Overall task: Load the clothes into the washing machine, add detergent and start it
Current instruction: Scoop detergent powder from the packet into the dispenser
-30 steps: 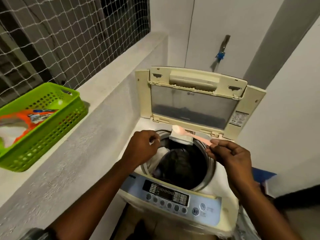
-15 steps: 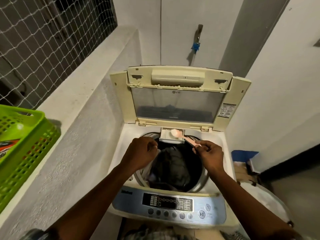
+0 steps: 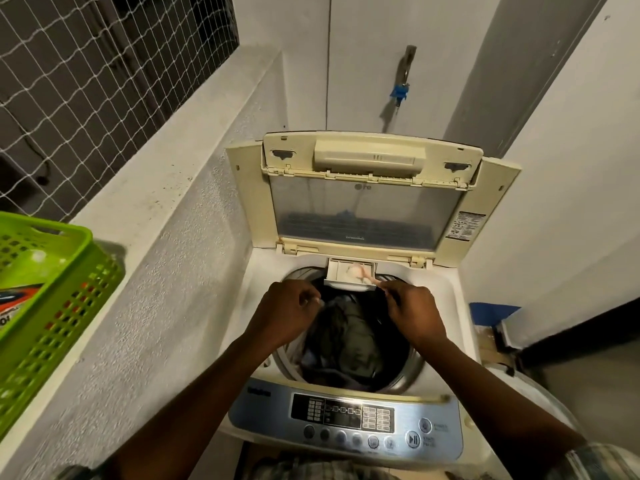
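1. Green basket (image 3: pixel 52 292) is sitting on the ledge (image 3: pixel 145 209) at 9 o'clock, orange detergent packet (image 3: pixel 17 299) inside.
2. Left hand (image 3: pixel 287 317) is hovering over the drum rim, fingers curled; can't tell what it's gripping.
3. Clothes (image 3: pixel 349 337) are lying in the washing machine (image 3: pixel 346 403) drum, lid (image 3: pixel 367 199) standing up at 12 o'clock.
4. Right hand (image 3: pixel 414 311) is pinching the pink scoop (image 3: pixel 363 273), bowl tipping into the detergent drawer (image 3: pixel 349 273).

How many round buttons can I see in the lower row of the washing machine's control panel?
7: six small round buttons in a row, from the left one to the right one, then the larger start/pause button at the right end. None seems hidden.
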A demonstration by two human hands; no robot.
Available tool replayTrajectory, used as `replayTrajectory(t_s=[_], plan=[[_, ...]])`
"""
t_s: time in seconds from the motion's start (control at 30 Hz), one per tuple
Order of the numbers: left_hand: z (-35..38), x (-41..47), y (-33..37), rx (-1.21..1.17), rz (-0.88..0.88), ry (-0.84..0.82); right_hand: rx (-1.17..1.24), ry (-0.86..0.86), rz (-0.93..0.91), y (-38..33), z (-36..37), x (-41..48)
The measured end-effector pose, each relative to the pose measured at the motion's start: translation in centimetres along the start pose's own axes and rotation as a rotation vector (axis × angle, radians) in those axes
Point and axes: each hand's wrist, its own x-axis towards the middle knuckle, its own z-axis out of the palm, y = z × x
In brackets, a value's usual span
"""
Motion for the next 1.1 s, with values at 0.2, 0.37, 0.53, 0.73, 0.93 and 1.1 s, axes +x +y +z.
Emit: replayTrajectory(t_s=[0.2, 0.37, 0.53, 0.73, 0.93, 1.1], plan=[[-0.2, -0.5, 0.7, 0.002, -0.011, 0.014, -0.242, -0.110, -0.154, -0.3, -0.8, 0.0], [-0.4, -1.1, 1.3, 0.023, -0.014, 0.041, -0.214, -0.056, -0.183, 0.1, -1.3, -0.6], [-1.4, -1.9, 2.7, 0.031, -0.007, 0.107, 0.194, 0.106, 0.011, -0.2, -2.5, -1.7], [-3.1, -4.1, 5.4, -0.016, -0.020, 0.197, 0.586, 0.105, 0.136, -1.7, -5.5, -3.5], [-5.8, -7.8, 7.9, 0.007, -0.061, 0.351, 0.767, 0.065, 0.007, -4.6, -8.9, -5.2], [-9.3, -12.3, 9.1, 0.037, -0.124, 0.493, 0.913, 0.019, -0.127, -8.3, -10.9, -6.1]])
